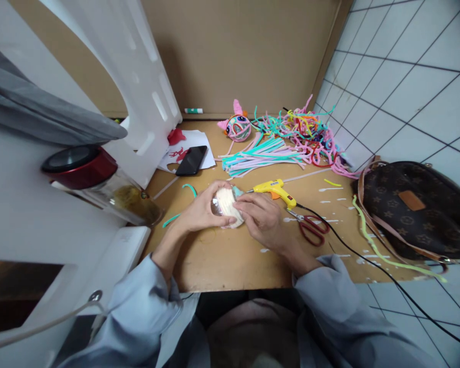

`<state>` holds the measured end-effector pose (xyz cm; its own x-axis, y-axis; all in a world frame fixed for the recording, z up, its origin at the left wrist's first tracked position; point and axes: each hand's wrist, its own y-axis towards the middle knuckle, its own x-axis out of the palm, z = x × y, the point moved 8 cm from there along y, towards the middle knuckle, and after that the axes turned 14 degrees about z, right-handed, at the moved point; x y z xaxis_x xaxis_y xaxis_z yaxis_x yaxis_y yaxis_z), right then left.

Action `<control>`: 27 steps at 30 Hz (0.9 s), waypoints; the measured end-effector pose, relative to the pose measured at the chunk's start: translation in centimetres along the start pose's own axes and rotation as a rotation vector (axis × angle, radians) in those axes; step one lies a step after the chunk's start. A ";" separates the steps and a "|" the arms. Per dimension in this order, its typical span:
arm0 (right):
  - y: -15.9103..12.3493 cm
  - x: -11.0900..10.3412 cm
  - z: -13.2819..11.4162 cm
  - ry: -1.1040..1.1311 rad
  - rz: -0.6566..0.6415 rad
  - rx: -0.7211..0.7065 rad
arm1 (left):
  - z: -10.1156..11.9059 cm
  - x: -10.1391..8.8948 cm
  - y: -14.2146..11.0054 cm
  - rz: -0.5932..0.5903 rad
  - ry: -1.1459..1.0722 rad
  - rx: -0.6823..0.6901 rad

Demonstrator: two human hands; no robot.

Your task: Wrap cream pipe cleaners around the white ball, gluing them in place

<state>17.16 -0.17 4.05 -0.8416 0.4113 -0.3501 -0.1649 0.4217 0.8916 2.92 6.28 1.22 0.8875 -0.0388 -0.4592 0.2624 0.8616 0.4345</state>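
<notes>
A small round ball (227,203), wrapped partly in cream fuzzy strips with a clear, shiny part showing on its left, is just above the table. Wrapped round its left side, my left hand (203,207) grips it. My right hand (262,217) is closed in a pinch against the ball's right side; whatever lies between its fingertips is hidden. Just beyond the right hand lies a yellow hot glue gun (270,189), its nozzle pointing at the ball. Red-handled scissors (312,229) rest to the right of that hand.
Cut pipe cleaners (262,157) and a tangled heap (306,128) lie at the back beside a decorated pink ball (239,128). A phone (191,161) sits on paper at left, near a glass jug (126,199). A brown bag (417,209) and black cord (345,243) occupy the right.
</notes>
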 end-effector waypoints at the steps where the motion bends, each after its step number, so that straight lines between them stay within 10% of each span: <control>1: 0.0 0.0 0.0 0.001 -0.001 -0.002 | 0.0 0.0 0.0 -0.002 0.000 0.000; 27: 0.4 0.2 -0.3 0.030 -0.017 0.030 | 0.2 0.1 -0.1 0.012 -0.020 0.024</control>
<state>16.84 -0.15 4.43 -0.8537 0.3800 -0.3560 -0.1640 0.4526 0.8765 3.07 6.11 1.33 0.8979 -0.0389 -0.4386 0.2607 0.8498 0.4582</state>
